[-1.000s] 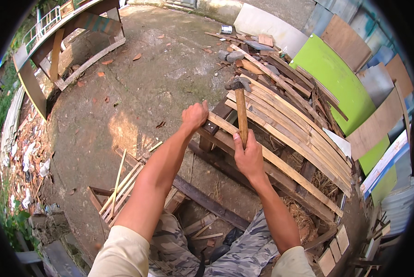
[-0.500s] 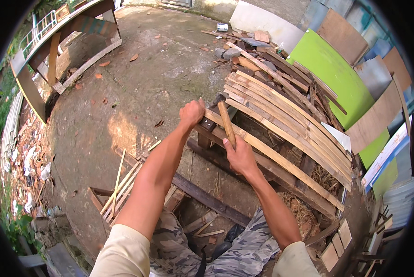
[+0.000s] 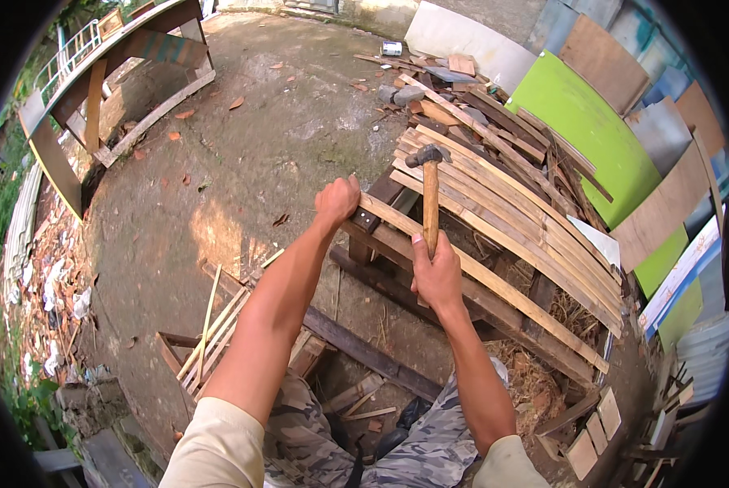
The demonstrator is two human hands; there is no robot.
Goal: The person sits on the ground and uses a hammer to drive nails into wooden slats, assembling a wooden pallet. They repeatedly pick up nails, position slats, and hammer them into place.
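Note:
My right hand [image 3: 437, 276] is closed around the wooden handle of a hammer [image 3: 431, 195]. The dark hammer head is raised above the pale slats, clear of them. My left hand [image 3: 337, 200] is closed at the near left corner of a dark wooden frame [image 3: 470, 286], against the end of a single pale slat [image 3: 486, 272]. Its fingertips are hidden, so a nail there cannot be made out. That slat runs along the frame's near side. Beyond a gap, several more slats [image 3: 511, 220] lie side by side across the frame.
Scrap wood and stones [image 3: 429, 102] are heaped behind the frame. Green board [image 3: 580, 130] and other panels lean at the right. A small frame with thin sticks [image 3: 210, 337] lies left of my legs. A wooden bench-like structure [image 3: 96, 89] stands far left.
The hammer has swung up and to the right, away from the near slat's end, with my right hand moving along. My left hand stays in the same place.

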